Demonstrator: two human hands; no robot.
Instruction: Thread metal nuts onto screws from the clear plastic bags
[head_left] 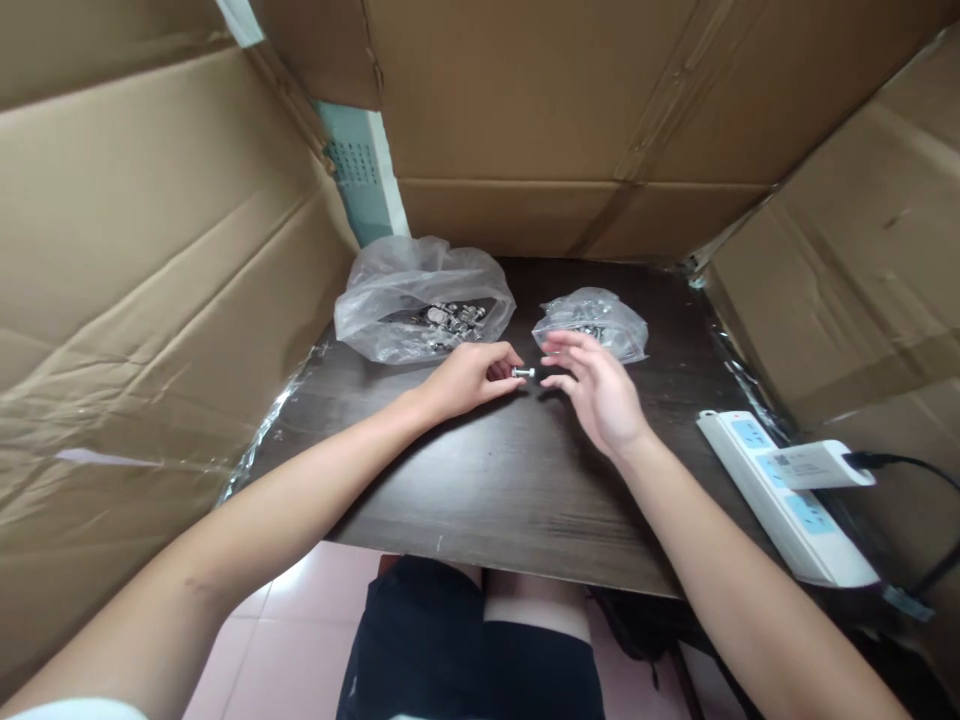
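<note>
Silver bolt, long axis sideways, pinched in left grip; right grip wide.

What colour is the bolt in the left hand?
Silver, with a metallic shine: the bolt in the left hand shows in the head view.

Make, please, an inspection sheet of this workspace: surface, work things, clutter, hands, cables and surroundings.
Surface: dark table, wood-patterned, with light glare.
Work things: bolt in the left hand; large plastic bag with metal pieces, left; small plastic bag, right, contents unclear.
Clutter: white power strip near the right edge, white adapter on it.
Hands: left hand pinches the bolt; right hand open beside it, not touching the bolt.
Cables: black cable runs from the adapter out of view, right.
Surroundings: cardboard walls left, back and right; tiled floor below.
</note>
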